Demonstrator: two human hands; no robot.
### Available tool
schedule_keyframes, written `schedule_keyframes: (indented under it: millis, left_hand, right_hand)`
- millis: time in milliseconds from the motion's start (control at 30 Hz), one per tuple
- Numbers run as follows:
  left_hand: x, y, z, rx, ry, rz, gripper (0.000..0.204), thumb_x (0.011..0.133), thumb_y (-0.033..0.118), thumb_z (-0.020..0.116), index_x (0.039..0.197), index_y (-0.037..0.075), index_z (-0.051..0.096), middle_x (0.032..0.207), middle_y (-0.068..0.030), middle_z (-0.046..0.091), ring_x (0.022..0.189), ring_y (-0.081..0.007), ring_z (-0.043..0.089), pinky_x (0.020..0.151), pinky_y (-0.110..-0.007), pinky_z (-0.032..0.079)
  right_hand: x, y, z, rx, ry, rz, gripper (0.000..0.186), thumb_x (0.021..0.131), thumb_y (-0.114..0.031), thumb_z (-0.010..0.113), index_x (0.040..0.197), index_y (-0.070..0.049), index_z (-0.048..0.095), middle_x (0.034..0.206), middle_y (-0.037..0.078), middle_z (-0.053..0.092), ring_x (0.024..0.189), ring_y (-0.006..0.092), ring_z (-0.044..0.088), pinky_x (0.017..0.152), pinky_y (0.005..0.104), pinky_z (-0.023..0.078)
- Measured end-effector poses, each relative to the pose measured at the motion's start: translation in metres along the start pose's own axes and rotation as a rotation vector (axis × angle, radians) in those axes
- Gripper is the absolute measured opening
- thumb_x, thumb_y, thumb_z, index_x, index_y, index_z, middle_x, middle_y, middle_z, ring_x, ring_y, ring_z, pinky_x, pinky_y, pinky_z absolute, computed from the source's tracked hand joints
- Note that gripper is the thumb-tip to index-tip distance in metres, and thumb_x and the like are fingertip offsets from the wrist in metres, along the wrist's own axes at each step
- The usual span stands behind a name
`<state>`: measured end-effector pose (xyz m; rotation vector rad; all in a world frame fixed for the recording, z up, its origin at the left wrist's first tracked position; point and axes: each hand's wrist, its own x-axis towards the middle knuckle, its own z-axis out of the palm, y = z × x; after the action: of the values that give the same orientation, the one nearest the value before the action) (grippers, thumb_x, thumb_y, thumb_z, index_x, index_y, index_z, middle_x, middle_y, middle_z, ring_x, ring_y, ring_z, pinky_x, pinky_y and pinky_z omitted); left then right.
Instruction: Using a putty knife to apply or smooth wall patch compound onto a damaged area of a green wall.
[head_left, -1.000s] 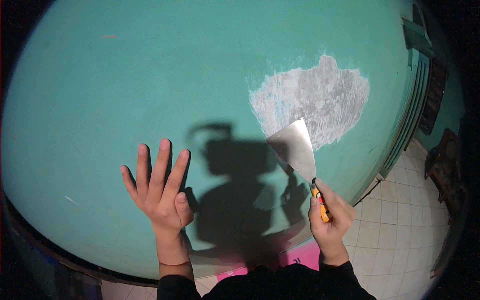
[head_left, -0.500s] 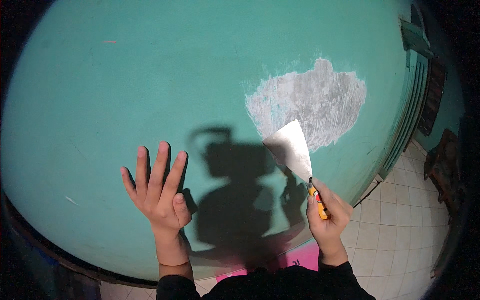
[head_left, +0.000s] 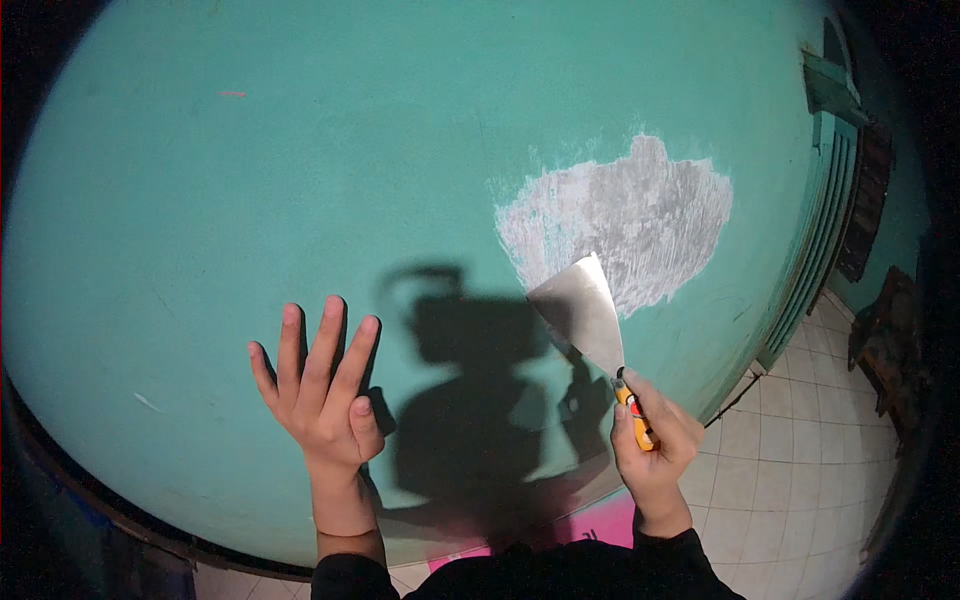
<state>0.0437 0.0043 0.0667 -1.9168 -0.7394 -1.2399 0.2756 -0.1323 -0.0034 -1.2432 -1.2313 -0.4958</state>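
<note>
My right hand [head_left: 655,440] is closed round the yellow handle of a putty knife [head_left: 590,312], whose wide metal blade points up and to the left. The blade's edge lies at the lower left border of a bare grey-white patch [head_left: 625,220], where the paint is off the green wall [head_left: 300,190]. Whether the edge presses on the wall I cannot tell. To the left, my left hand [head_left: 325,410] rests flat against the wall with its fingers spread, holding nothing.
My shadow falls on the wall between the two hands. A pink sheet [head_left: 600,522] lies low at the wall's foot. Light floor tiles [head_left: 790,430] spread to the right, by a green slatted shutter [head_left: 825,220] and a dark wooden piece of furniture [head_left: 885,350]. A dark edge runs along the lower left.
The whole view has tilted slightly, so the patch and both hands appear a little lower. My grip on the putty knife and the spread of my left hand are unchanged.
</note>
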Motion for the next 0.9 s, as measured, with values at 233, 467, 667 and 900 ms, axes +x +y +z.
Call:
schedule_keyframes:
  millis: [233,467,667,900]
  left_hand:
    - [0.0009,0.0007,-0.0001,0.0,0.002,-0.005,0.053,0.091,0.034,0.016,0.11,0.019,0.063,0.122,-0.0038,0.055,0.122,-0.0281,0.042,0.108,-0.044,0.009]
    - [0.0001,0.0002,0.0011,-0.01,0.019,-0.007,0.053,0.091,0.033,0.016,0.11,0.018,0.064,0.122,-0.0042,0.055,0.122,-0.0281,0.042,0.109,-0.044,0.01]
    - [0.0004,0.0002,-0.0002,-0.001,0.013,-0.005,0.053,0.091,0.033,0.016,0.11,0.018,0.064,0.121,-0.004,0.056,0.122,-0.0281,0.042,0.108,-0.044,0.01]
    - [-0.0004,-0.0006,0.0024,-0.003,0.01,-0.005,0.054,0.091,0.034,0.016,0.11,0.018,0.064,0.121,-0.0043,0.056,0.121,-0.0283,0.042,0.108,-0.044,0.01]
  right_hand:
    - [-0.0001,0.0021,0.0044,0.009,0.016,-0.015,0.036,0.069,0.001,0.066,0.104,-0.003,0.063,0.054,0.006,0.047,0.043,0.0138,0.043,0.043,0.0248,0.037]
    - [-0.0037,0.0014,0.0019,-0.013,-0.007,0.024,0.035,0.069,0.001,0.066,0.104,-0.003,0.064,0.054,0.006,0.047,0.042,0.0142,0.044,0.043,0.0251,0.037]
    - [-0.002,0.0006,0.0047,-0.013,0.0,-0.001,0.034,0.07,0.0,0.066,0.104,-0.003,0.063,0.054,0.006,0.047,0.042,0.0143,0.044,0.042,0.025,0.036]
    - [-0.0019,0.0009,0.0079,0.004,0.007,0.018,0.034,0.069,0.001,0.065,0.103,-0.002,0.063,0.055,0.006,0.048,0.043,0.0146,0.045,0.043,0.025,0.037]
